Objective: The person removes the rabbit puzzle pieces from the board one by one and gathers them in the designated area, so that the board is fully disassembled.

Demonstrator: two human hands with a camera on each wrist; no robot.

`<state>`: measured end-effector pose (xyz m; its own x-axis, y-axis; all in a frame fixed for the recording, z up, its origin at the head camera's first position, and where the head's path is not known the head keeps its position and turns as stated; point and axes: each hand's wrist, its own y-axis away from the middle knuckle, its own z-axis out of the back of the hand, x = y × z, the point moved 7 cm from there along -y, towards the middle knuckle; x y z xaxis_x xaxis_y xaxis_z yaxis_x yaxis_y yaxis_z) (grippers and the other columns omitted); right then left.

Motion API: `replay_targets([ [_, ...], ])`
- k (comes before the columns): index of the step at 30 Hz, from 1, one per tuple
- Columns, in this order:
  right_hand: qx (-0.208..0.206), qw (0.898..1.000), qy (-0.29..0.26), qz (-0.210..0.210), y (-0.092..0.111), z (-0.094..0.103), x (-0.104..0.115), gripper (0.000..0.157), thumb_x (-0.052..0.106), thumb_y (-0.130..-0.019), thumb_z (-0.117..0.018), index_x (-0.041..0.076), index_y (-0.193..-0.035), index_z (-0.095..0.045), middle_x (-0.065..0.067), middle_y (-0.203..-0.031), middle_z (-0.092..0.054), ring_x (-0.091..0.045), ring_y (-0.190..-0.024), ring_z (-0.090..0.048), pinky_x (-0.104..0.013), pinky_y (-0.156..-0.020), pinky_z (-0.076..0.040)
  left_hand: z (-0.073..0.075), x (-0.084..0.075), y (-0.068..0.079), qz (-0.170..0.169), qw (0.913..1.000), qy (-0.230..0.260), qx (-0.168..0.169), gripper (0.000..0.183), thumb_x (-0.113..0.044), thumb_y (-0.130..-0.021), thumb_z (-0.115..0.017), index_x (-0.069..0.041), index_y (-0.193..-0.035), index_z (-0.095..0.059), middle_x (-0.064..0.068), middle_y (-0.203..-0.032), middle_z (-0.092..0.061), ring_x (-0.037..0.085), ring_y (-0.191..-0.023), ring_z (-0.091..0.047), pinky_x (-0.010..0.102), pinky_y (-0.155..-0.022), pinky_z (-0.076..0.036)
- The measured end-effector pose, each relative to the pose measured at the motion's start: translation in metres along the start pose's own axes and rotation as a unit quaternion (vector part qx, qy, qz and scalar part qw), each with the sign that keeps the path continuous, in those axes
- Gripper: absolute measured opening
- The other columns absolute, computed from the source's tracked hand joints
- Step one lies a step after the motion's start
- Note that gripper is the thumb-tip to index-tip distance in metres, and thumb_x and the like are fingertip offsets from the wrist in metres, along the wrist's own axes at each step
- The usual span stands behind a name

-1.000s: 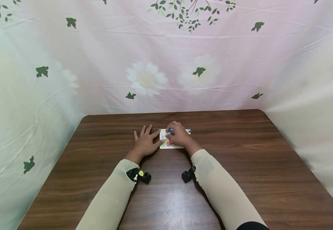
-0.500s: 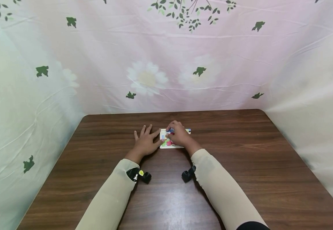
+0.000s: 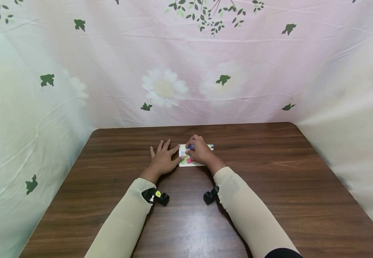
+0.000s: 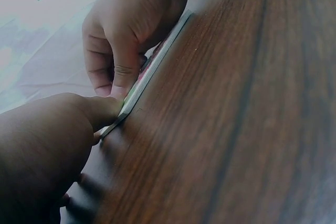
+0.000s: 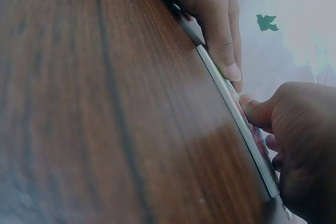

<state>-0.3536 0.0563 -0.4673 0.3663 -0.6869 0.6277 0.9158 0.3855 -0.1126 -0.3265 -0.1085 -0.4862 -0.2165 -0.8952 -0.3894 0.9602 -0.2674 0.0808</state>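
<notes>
A thin, white-edged board with a colourful picture, looking like a puzzle board (image 3: 189, 165), lies flat on the table. My left hand (image 3: 163, 161) is spread at its left side; the thumb rests on the board's near left corner and the index fingertip touches its far left corner. Over the board's middle and right, my right hand (image 3: 200, 150) curls its thumb and fingers around a small blue piece (image 3: 191, 147) at the picture's surface. Most of that piece is hidden by the fingers. In the right wrist view, the right thumb (image 5: 254, 109) presses low against the board.
The brown wooden table (image 3: 109, 186) extends on all sides of the board. A patterned cloth (image 3: 186, 64) hangs behind the table and along both sides. A small black camera is strapped to each wrist.
</notes>
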Motion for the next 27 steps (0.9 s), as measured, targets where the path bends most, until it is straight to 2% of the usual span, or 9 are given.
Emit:
replay_targets([
  [17,-0.014,0.999,-0.035,-0.014,-0.0011,0.0017,-0.0055,0.011,0.014,-0.101,-0.079,0.008,-0.109,-0.073,-0.013,-0.131,-0.059,-0.034,-0.131,-0.052,-0.052,-0.109,-0.051,0.0021,-0.0016,0.002,0.001,1.0,0.004,-0.001,0.071,-0.068,-0.107,-0.052,-0.036,-0.17,-0.04,0.014,-0.185,-0.018,0.045,-0.172,-0.002,0.081,-0.129,0.007],
  [22,-0.013,0.999,-0.041,-0.002,-0.0001,0.0036,-0.0064,0.012,0.01,-0.1,-0.08,0.006,-0.111,-0.076,-0.014,-0.131,-0.062,-0.035,-0.13,-0.057,-0.053,-0.11,-0.053,0.0021,-0.002,0.0019,-0.001,1.0,0.003,-0.002,0.072,-0.067,-0.108,-0.053,-0.035,-0.17,-0.04,0.014,-0.185,-0.018,0.045,-0.172,-0.002,0.082,-0.129,0.006],
  [27,-0.006,0.998,-0.052,0.02,0.0019,0.0068,-0.0058,0.013,0.004,-0.1,-0.078,0.004,-0.114,-0.08,-0.014,-0.13,-0.065,-0.035,-0.127,-0.061,-0.051,-0.104,-0.057,0.0017,-0.0006,0.0018,-0.001,1.0,0.004,-0.004,0.072,-0.067,-0.108,-0.053,-0.035,-0.17,-0.04,0.014,-0.185,-0.018,0.045,-0.172,-0.002,0.081,-0.129,0.007],
])
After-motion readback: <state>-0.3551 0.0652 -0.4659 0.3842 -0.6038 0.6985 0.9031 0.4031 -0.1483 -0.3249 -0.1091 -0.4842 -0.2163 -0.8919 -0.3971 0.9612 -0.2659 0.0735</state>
